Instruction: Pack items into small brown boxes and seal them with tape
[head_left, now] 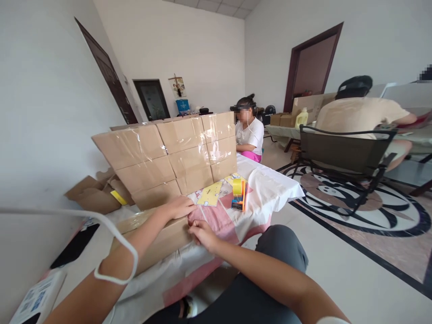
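Note:
A long cardboard box [162,245] lies in front of me on the cloth-covered table. My left hand [180,207] rests flat on its top near the right end, fingers stretched out. At that same end my right hand [202,235] is closed, its fingers curled against the box's end face; whatever they pinch is hidden. Beyond the box rises a wall of stacked cardboard boxes [189,157] with shiny clear tape across them. To the right of my hands stands an orange tape dispenser [239,200] with a yellow roll, beside yellow printed cards [209,194].
A white and pink cloth [266,184] covers the table. Open cartons [92,193] sit at the left. A white cable [114,229] hangs across my left forearm. A person [249,130] sits behind the stack; another [357,112] sits at right in a folding chair [344,150].

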Motion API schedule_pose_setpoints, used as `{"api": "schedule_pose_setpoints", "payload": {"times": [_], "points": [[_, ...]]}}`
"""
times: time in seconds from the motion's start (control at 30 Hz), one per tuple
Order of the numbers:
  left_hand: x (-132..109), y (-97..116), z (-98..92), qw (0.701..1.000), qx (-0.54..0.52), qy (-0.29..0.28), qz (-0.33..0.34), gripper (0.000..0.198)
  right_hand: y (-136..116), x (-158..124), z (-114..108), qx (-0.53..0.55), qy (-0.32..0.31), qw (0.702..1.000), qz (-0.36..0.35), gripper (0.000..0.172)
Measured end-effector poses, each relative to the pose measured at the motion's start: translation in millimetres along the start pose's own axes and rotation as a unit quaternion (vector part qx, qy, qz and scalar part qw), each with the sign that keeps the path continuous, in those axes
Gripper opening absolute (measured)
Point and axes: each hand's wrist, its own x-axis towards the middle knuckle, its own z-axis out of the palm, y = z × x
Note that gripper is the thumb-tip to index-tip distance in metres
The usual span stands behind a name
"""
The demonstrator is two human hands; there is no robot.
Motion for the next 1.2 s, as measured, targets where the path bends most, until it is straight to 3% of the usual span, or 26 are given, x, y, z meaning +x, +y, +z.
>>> {"api": "schedule_pose_setpoints", "payload": {"times": [0.13,0.33,0.63,0.87,1.03,1.2], "points": [[-7,2,-2.6,1.000,0.020,-0.005,-0.005,0.047,1,1,-3,0.015,-0.025,0.999,-0.036,0.021],[-7,6,-2.1,0.997,0.069,0.003,-0.031,0.051,1,4,-3,0.014,-0.004,0.998,-0.059,0.023],[-5,0,1.8,0.995,0.096,0.016,-0.036,0.051,-15,-11,1,-0.031,-0.004,0.999,-0.040,0.028],[-2,-4,5.2,0.993,0.108,0.017,-0.035,0.052,-15,-12,4,-0.029,0.024,0.999,-0.009,0.027],[0,-6,6.3,0.994,0.106,0.010,-0.037,0.051,-13,-12,6,-0.035,0.009,0.999,-0.002,0.029],[0,-1,5.4,0.994,0.103,0.007,-0.027,0.051,-10,-6,2,-0.059,0.051,0.996,-0.052,0.026]]}}
